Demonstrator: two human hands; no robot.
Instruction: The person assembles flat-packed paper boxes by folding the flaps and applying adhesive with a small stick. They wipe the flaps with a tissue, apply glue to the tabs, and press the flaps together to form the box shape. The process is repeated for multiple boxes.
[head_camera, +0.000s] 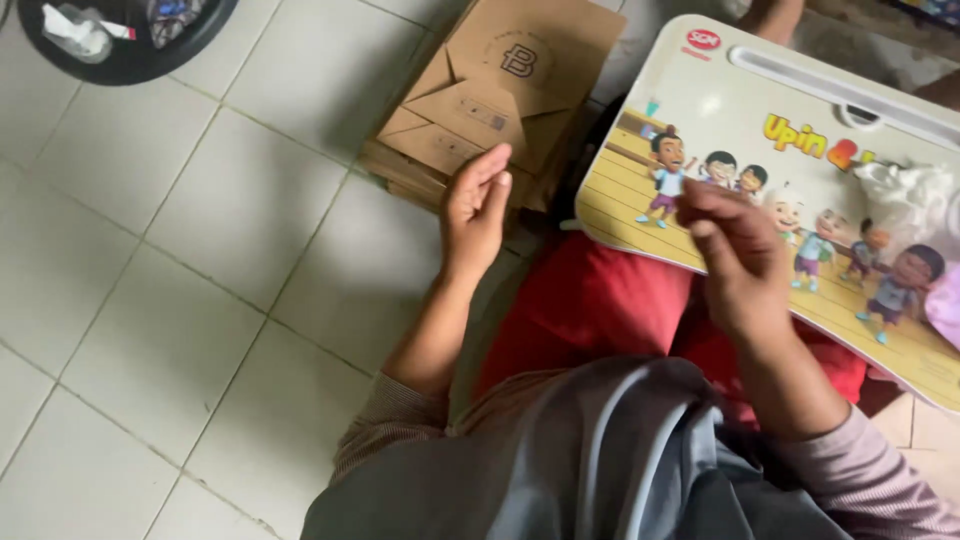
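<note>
The floor is pale grey-white tile with darker grout lines; the flat cardboard boxes are plain brown; the lap tray is cream-yellow with colourful cartoon children, over a red cushion; the sleeves are finely striped mauve-brown; the basin is black

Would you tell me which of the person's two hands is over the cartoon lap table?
The right hand, fingers curled, is over the near edge of the cartoon lap table. The left hand is instead beside the stack of brown cardboard boxes on the tiled floor.
</note>
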